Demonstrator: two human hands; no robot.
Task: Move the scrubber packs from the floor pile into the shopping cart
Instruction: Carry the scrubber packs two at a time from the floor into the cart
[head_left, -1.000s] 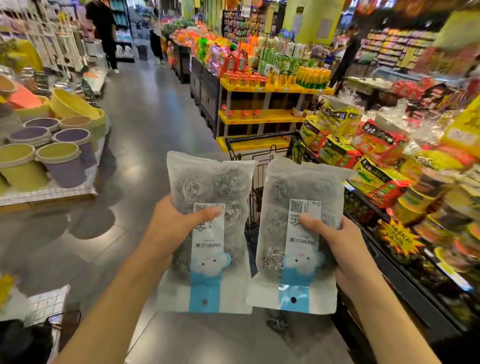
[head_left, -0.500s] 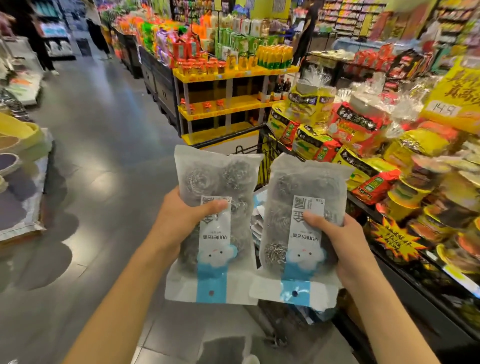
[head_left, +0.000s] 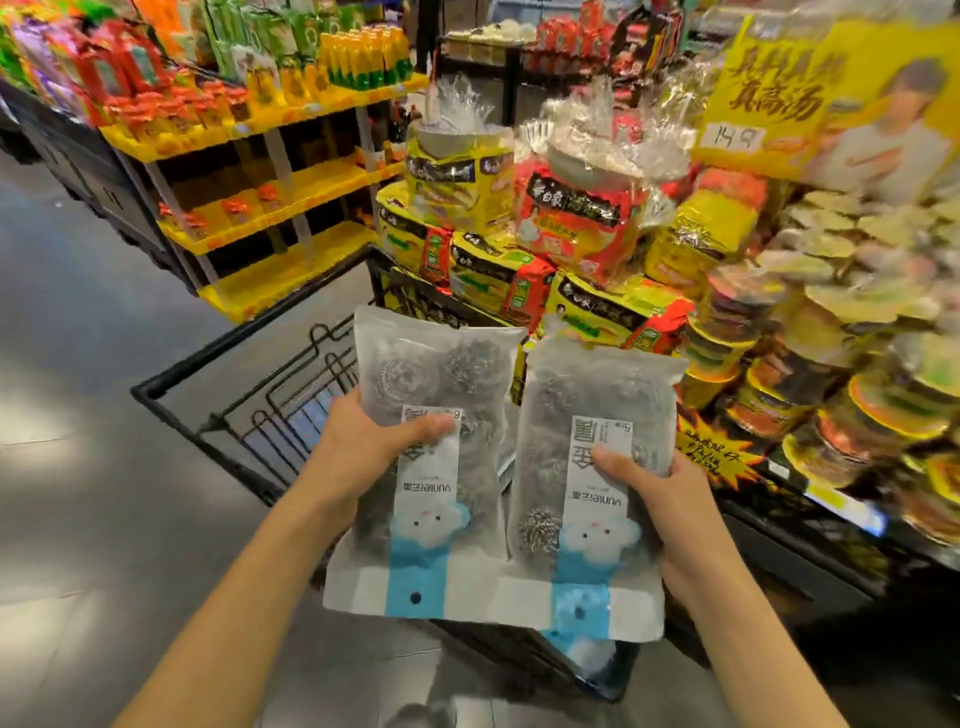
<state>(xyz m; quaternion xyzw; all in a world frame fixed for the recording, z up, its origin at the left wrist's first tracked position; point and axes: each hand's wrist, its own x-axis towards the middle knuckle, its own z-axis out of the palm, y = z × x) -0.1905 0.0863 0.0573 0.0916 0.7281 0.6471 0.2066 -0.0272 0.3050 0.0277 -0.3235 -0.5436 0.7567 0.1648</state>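
Looking over a store aisle, and biggest on the right is the noodle display (head_left: 597, 249), stacked packs and bowls under a yellow sign (head_left: 831, 93). Left of it stand the yellow shelves (head_left: 270, 192). Just in front of the display sits the black wire cart (head_left: 249, 410), its rim open below and beyond both arms, something pale lying inside though I can't make it out.

Now the carry: two scrubber packs up over the cart, side by side, edges touching, labels upside down. The left pack (head_left: 431, 415) is gripped by the left hand (head_left: 358, 447), thumb across the label. The right pack (head_left: 587, 467) is gripped by the right hand (head_left: 670, 509), thumb on the front too. Steel wool balls show through the film.

This looks like the delivery step, packs carried and poised above the basket. Next up, I'd say: lower or tip them past the rim and let go, clear of the wire edge. The floor pile is out of view.
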